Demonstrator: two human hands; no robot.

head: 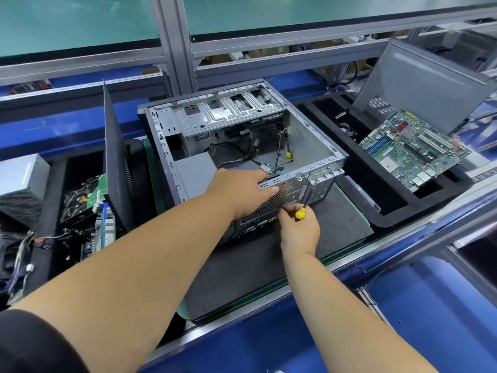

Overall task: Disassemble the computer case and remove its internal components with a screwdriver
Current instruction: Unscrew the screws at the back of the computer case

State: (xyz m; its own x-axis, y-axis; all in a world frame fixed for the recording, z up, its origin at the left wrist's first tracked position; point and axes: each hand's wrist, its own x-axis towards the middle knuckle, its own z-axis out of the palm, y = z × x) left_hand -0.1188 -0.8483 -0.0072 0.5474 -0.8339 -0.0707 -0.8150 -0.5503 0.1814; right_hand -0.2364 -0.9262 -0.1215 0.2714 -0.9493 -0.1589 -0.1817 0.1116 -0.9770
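Observation:
The open computer case (317, 138) lies on its side on a dark mat (338, 224), its motherboard bay bare with loose cables (279, 154) and a grey power supply (193, 170) inside. My left hand (242, 192) rests on the case's near rear panel, fingers laid over the top rim. My right hand (300, 227) grips a yellow-handled screwdriver (306, 200). Its shaft angles up to the rear panel near the expansion slots (320, 181).
A removed motherboard (411, 149) lies in a black foam tray (390, 211) at the right, with a grey side panel (419, 82) leaning behind it. A dark panel (115, 157) stands left of the case. Boards, cables and a grey box (21, 184) fill the left tray.

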